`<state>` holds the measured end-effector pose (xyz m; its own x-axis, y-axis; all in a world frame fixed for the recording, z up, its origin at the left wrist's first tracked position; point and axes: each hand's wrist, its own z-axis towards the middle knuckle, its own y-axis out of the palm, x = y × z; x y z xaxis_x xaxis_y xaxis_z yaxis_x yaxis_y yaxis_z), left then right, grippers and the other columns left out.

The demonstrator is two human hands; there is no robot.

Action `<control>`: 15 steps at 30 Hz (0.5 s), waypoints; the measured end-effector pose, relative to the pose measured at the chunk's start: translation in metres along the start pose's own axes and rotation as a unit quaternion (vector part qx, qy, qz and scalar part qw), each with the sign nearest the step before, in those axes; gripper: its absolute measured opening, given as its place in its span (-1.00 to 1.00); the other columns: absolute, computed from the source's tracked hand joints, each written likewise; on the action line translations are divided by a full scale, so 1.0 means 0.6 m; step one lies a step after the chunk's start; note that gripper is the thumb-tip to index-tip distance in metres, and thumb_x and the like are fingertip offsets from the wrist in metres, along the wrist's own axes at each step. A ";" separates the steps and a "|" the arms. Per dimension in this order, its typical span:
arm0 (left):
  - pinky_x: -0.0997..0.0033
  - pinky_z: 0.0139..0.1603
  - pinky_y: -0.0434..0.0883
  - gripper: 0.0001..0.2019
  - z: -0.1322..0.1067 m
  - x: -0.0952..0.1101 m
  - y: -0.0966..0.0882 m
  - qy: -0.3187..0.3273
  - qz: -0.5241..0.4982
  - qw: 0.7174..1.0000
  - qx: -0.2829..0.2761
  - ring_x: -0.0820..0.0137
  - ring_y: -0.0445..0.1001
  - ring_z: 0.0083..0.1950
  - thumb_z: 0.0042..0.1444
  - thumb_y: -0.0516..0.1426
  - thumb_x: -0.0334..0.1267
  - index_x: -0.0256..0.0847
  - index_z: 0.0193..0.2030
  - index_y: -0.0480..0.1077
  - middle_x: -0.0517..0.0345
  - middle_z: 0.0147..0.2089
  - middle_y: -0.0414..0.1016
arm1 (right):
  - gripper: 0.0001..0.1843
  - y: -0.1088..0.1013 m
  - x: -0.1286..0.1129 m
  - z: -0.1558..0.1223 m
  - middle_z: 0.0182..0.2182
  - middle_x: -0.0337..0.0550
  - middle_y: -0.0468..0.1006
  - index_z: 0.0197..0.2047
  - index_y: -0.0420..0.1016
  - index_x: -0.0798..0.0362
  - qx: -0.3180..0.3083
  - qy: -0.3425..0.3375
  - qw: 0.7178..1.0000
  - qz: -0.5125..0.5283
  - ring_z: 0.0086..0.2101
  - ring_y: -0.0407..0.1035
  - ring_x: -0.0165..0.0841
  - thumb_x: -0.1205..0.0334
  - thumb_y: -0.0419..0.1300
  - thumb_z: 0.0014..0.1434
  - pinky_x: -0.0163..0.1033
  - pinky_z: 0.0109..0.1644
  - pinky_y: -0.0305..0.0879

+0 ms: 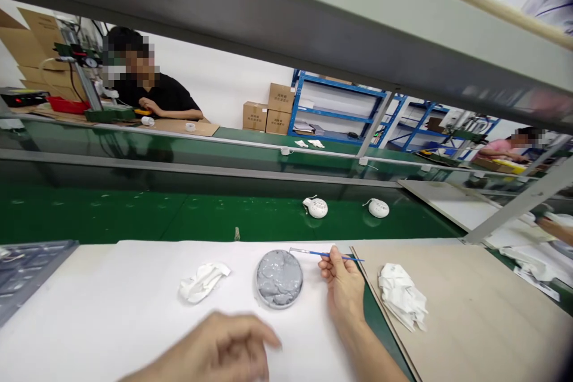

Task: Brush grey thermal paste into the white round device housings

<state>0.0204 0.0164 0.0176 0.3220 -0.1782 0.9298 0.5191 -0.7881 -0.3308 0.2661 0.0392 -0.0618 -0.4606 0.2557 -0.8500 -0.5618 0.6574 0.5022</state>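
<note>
My right hand [341, 279] pinches a thin blue brush [329, 253] that lies level, its tip pointing left above a round dish of grey paste [279, 278] on the white sheet [111, 310]. My left hand [219, 349] hovers low at the near edge, blurred, fingers curled downward with nothing visible in them. A crumpled white cloth [202, 280] lies left of the dish.
Two white round parts [317, 208] [378, 208] sit on the green conveyor belt [134, 215]. A second white cloth [401, 295] lies on a brown board [483, 316] at right. A grey tray [27, 268] sits at far left. Other people work across the line and at right.
</note>
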 end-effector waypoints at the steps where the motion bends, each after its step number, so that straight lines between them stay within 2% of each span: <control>1: 0.55 -0.42 0.36 -0.70 0.017 0.013 -0.025 0.016 0.023 0.999 0.041 0.48 0.40 -0.42 0.21 -0.01 -0.08 -0.14 -0.03 0.37 0.15 -0.31 0.50 | -0.55 0.000 0.000 0.000 -0.58 -0.19 0.49 -0.42 0.39 0.16 -0.002 0.003 1.000 0.007 -0.57 0.35 -0.47 0.03 0.44 -0.23 -0.46 -0.59 0.21; 3: 0.49 -0.27 0.40 -0.72 0.069 0.037 -0.075 0.076 0.130 0.982 0.115 0.42 0.44 -0.28 0.22 0.00 -0.16 -0.15 0.01 0.35 0.12 -0.21 0.50 | -0.55 -0.001 0.002 0.002 -0.58 -0.20 0.48 -0.42 0.38 0.15 -0.008 0.008 1.000 0.017 -0.58 0.34 -0.48 0.03 0.44 -0.22 -0.46 -0.59 0.21; 4: 0.46 -0.19 0.40 -0.72 0.102 0.046 -0.096 0.110 0.210 0.963 0.131 0.39 0.45 -0.21 0.22 -0.01 -0.21 -0.16 0.04 0.32 0.10 -0.13 0.48 | -0.55 -0.002 0.003 0.003 -0.58 -0.20 0.49 -0.42 0.37 0.15 -0.010 0.009 1.000 0.020 -0.58 0.34 -0.48 0.03 0.45 -0.23 -0.45 -0.60 0.21; 5: 0.43 -0.11 0.40 -0.70 0.138 0.051 -0.112 0.141 0.288 0.938 0.132 0.37 0.44 -0.13 0.21 0.00 -0.27 -0.16 0.08 0.29 0.07 -0.04 0.46 | -0.54 -0.003 0.004 0.005 -0.57 -0.19 0.49 -0.42 0.37 0.14 -0.012 0.009 1.000 0.020 -0.58 0.34 -0.47 0.04 0.45 -0.24 -0.44 -0.60 0.21; 7: 0.35 0.06 0.34 -0.61 0.215 0.054 -0.129 0.179 0.401 0.893 0.100 0.31 0.38 0.06 0.15 0.05 -0.40 -0.18 0.14 0.23 0.00 0.13 0.34 | -0.55 -0.006 0.007 0.008 -0.57 -0.19 0.49 -0.42 0.36 0.13 -0.017 0.007 1.000 0.020 -0.58 0.34 -0.46 0.05 0.45 -0.25 -0.43 -0.60 0.21; 9: 0.23 0.20 0.22 -0.48 0.287 0.048 -0.128 0.194 0.453 0.868 0.062 0.23 0.24 0.21 0.05 0.07 -0.57 -0.15 0.16 0.23 0.00 0.27 0.20 | -0.56 -0.009 0.008 0.011 -0.57 -0.19 0.48 -0.43 0.36 0.12 -0.020 0.004 1.000 0.017 -0.58 0.34 -0.45 0.05 0.44 -0.23 -0.41 -0.61 0.21; 11: 0.09 0.23 0.16 -0.43 0.350 0.040 -0.117 0.195 0.480 0.855 0.032 0.15 0.14 0.28 0.01 0.05 -0.66 -0.10 0.15 0.26 0.06 0.33 0.09 | -0.57 -0.010 0.007 0.012 -0.56 -0.19 0.48 -0.43 0.36 0.12 -0.022 0.004 1.000 0.013 -0.58 0.34 -0.44 0.04 0.43 -0.21 -0.41 -0.61 0.20; 13: -0.04 0.21 0.16 -0.51 0.401 0.032 -0.104 0.187 0.504 0.843 0.010 0.09 0.08 0.30 0.09 0.06 -0.59 -0.10 0.14 0.27 0.08 0.35 0.04 | -0.57 -0.010 0.006 0.011 -0.56 -0.19 0.48 -0.43 0.36 0.12 -0.021 0.008 1.000 0.013 -0.59 0.33 -0.45 0.04 0.43 -0.21 -0.41 -0.61 0.20; 15: -0.15 0.21 0.14 -0.62 0.442 0.026 -0.093 0.171 0.520 0.837 -0.002 0.06 0.05 0.31 0.16 0.08 -0.43 -0.14 0.13 0.28 0.04 0.34 0.04 | -0.57 -0.007 0.004 0.008 -0.57 -0.20 0.48 -0.41 0.36 0.12 -0.015 0.013 1.000 0.013 -0.59 0.32 -0.46 0.04 0.44 -0.21 -0.42 -0.61 0.19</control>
<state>0.2063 0.2138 0.0076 0.3519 -0.9269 0.1303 0.0957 -0.1029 -0.9901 0.2710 0.0404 -0.0665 -0.4932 0.2544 -0.8319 -0.5694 0.6286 0.5298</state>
